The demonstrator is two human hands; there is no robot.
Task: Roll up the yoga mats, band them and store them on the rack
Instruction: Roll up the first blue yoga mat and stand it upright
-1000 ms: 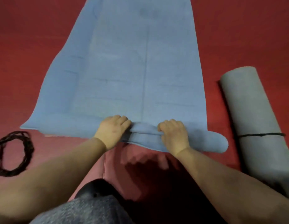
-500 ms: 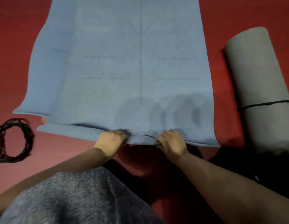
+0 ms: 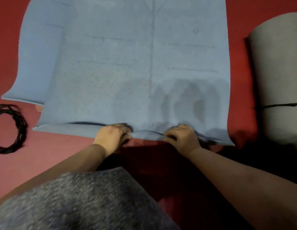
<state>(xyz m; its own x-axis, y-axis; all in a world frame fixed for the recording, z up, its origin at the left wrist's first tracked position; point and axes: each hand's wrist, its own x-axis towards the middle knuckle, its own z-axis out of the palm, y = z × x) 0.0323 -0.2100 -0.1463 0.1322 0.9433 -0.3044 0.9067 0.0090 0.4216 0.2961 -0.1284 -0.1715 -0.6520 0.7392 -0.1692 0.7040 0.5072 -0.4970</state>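
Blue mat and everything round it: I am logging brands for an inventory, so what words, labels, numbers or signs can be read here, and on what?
None can be read.
Blue mat: only faint printed lines and small circles, no letters or numbers.
Grey rolled mat: plain, with a black band round it; no label shows.
Coil of black bands: no tag shows.

Both forearms [image 3: 235, 176] are bare, no sleeves or wristwear; below the left hand [image 3: 111, 138], a speckled grey-blue knitted garment [image 3: 78, 201] covers the lap.
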